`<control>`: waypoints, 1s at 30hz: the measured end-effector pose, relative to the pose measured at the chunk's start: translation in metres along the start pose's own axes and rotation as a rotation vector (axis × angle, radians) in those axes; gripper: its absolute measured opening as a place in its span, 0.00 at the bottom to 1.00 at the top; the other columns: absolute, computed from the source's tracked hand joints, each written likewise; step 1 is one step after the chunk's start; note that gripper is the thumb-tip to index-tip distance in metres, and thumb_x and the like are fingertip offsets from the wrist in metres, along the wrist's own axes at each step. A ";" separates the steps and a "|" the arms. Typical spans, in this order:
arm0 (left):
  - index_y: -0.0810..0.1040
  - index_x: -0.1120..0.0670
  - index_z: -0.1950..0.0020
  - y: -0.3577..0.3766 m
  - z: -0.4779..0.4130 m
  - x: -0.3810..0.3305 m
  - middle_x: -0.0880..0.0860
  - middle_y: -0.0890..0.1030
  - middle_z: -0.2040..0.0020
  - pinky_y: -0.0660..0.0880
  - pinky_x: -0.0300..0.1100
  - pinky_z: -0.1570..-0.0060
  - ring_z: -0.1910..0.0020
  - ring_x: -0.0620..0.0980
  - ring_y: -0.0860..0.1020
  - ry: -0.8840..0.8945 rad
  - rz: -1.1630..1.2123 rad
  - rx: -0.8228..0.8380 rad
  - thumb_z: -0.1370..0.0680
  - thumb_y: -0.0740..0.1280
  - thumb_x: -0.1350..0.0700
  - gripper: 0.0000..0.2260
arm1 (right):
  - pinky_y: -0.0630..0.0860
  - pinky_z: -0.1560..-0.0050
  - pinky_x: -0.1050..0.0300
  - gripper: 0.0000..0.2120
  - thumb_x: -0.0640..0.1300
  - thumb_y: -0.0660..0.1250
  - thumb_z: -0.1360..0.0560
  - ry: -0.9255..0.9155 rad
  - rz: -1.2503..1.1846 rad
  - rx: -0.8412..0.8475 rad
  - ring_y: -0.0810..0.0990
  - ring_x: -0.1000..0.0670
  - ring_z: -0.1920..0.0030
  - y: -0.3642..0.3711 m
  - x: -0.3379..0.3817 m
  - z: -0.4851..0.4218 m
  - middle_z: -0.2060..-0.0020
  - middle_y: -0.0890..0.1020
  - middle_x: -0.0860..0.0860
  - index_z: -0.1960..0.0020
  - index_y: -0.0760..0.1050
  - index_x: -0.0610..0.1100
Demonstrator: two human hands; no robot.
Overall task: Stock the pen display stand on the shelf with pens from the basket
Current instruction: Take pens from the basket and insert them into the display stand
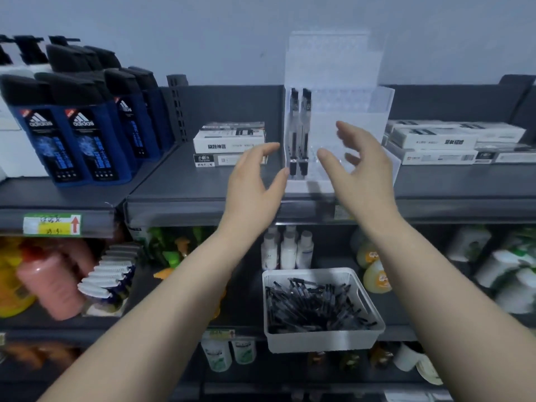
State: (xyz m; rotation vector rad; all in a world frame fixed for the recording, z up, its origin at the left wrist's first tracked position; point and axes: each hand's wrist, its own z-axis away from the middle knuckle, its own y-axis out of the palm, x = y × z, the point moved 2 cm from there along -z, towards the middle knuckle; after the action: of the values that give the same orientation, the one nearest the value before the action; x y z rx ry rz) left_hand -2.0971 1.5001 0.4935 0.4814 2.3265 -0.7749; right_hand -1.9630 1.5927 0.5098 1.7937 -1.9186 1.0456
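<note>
Clear display stand (352, 111) sits just beyond spread, empty fingers of left hand (252, 192) and right hand (362, 175).

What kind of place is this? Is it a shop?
Most likely a shop, perhaps a small supermarket. Rows of identical Adidas bottles stand on dark shelves, a price label sits on a shelf edge, and a clear pen display stand holds two pens.
</note>
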 end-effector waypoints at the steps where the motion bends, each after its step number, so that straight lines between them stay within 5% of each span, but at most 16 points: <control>1: 0.71 0.49 0.34 0.000 0.014 0.000 0.42 0.72 0.39 0.61 0.24 0.41 0.40 0.34 0.66 0.051 -0.010 -0.019 0.22 0.65 0.55 0.17 | 0.67 0.36 0.64 0.22 0.46 0.68 0.25 -0.060 0.031 -0.011 0.72 0.57 0.38 -0.005 -0.004 0.015 0.39 0.74 0.54 0.32 0.70 0.44; 7: 0.73 0.59 0.34 0.030 0.096 0.035 0.57 0.72 0.35 0.64 0.41 0.32 0.33 0.50 0.68 0.221 -0.126 0.027 0.23 0.66 0.59 0.17 | 0.60 0.28 0.54 0.23 0.44 0.64 0.23 -0.216 0.271 0.045 0.66 0.45 0.29 -0.017 -0.052 0.103 0.31 0.71 0.43 0.31 0.69 0.38; 13: 0.73 0.57 0.35 0.070 0.146 0.088 0.57 0.72 0.35 0.70 0.51 0.37 0.35 0.55 0.70 0.034 -0.215 0.240 0.23 0.64 0.57 0.16 | 0.60 0.30 0.52 0.23 0.44 0.63 0.23 -0.029 0.353 0.316 0.65 0.42 0.28 -0.019 -0.124 0.157 0.31 0.70 0.43 0.30 0.68 0.39; 16: 0.72 0.56 0.33 0.088 0.156 0.111 0.56 0.72 0.34 0.67 0.49 0.36 0.35 0.55 0.70 -0.057 -0.270 0.328 0.22 0.64 0.58 0.17 | 0.58 0.30 0.55 0.23 0.44 0.64 0.22 0.104 0.390 0.438 0.63 0.43 0.27 -0.017 -0.159 0.166 0.29 0.69 0.44 0.28 0.66 0.41; 22: 0.74 0.57 0.35 0.125 0.163 0.152 0.57 0.78 0.42 0.70 0.49 0.44 0.43 0.59 0.76 -0.131 -0.490 0.510 0.25 0.68 0.58 0.19 | 0.67 0.33 0.45 0.24 0.42 0.64 0.22 0.144 0.478 0.641 0.64 0.41 0.29 -0.009 -0.210 0.167 0.30 0.69 0.41 0.27 0.64 0.41; 30: 0.68 0.52 0.29 0.168 0.154 0.175 0.56 0.72 0.33 0.70 0.46 0.41 0.38 0.61 0.73 -0.256 -0.678 0.867 0.27 0.65 0.61 0.26 | 0.62 0.29 0.50 0.27 0.41 0.63 0.22 0.228 0.447 1.008 0.62 0.44 0.28 0.019 -0.259 0.160 0.27 0.64 0.45 0.25 0.59 0.45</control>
State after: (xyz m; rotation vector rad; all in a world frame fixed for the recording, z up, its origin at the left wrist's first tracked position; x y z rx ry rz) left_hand -2.0708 1.5542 0.2126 -0.0991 1.8004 -2.0494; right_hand -1.8986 1.6702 0.2214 1.4993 -1.7985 2.5843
